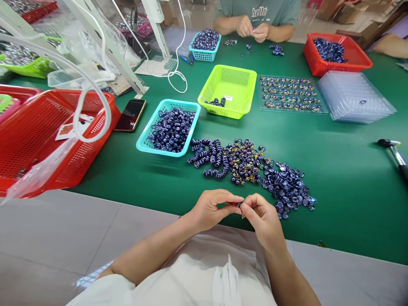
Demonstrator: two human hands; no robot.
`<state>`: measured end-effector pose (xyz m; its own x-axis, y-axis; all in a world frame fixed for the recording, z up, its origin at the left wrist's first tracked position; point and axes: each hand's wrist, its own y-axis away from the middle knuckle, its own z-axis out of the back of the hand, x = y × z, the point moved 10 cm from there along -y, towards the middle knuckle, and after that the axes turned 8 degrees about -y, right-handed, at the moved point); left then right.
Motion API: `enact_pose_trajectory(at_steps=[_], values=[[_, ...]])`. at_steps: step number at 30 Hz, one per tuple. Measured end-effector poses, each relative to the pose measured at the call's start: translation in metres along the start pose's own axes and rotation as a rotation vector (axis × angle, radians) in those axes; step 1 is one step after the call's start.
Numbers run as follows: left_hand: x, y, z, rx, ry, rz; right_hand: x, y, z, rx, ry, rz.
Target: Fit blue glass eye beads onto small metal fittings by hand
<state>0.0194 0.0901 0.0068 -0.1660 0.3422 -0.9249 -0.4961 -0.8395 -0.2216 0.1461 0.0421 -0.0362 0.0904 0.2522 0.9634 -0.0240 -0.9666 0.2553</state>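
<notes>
My left hand (208, 208) and my right hand (265, 221) meet at the table's near edge. Both pinch a small dark part (240, 205), mostly hidden by the fingertips; a bit of orange shows below it. Just beyond lie three groups: chains of nested dark blue rings (216, 153), a heap of small ring-like pieces with orange and yellow bits (244, 161), and, closest to my right hand, a heap of shiny dark blue caps (288, 187).
A blue basket (140, 142) of dark parts and a lime basket (245, 91) stand beyond the heaps. Red baskets (86, 157), a phone (130, 114) and a cable are left. Filled tray (264, 106), stacked clear trays (357, 95) and a hammer-like tool (393, 151) are right. A co-worker sits opposite.
</notes>
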Motion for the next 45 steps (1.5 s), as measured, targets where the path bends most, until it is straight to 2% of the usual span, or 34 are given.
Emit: enact_pose_trajectory(at_steps=[4,13,20,26,29,34,36,40,45], values=[[0.000,-0.001,0.000,0.028,-0.045,-0.019,-0.003,-0.001,0.000,0.037,0.015,-0.052],[-0.005,-0.005,-0.002,0.136,-0.100,-0.080,-0.003,-0.002,-0.002,0.063,0.071,-0.057],[-0.001,-0.005,-0.002,0.149,-0.059,-0.044,0.001,0.001,-0.006,0.082,0.096,-0.051],[-0.001,0.000,-0.004,0.124,-0.076,-0.057,-0.010,-0.001,-0.009,0.137,0.020,-0.112],[0.005,0.002,-0.006,0.104,-0.018,0.052,-0.013,-0.004,-0.009,0.139,0.002,-0.121],[0.038,0.013,-0.013,0.001,0.374,0.473,-0.005,-0.009,-0.006,0.048,0.006,-0.027],[0.046,0.018,-0.017,-0.034,0.503,0.594,-0.002,-0.009,-0.007,0.042,-0.041,-0.001],[0.050,0.018,-0.016,-0.088,0.563,0.662,-0.002,-0.006,-0.006,0.041,-0.112,0.024],[0.054,0.017,-0.014,-0.115,0.536,0.685,-0.004,0.002,0.010,-0.034,0.023,0.116]])
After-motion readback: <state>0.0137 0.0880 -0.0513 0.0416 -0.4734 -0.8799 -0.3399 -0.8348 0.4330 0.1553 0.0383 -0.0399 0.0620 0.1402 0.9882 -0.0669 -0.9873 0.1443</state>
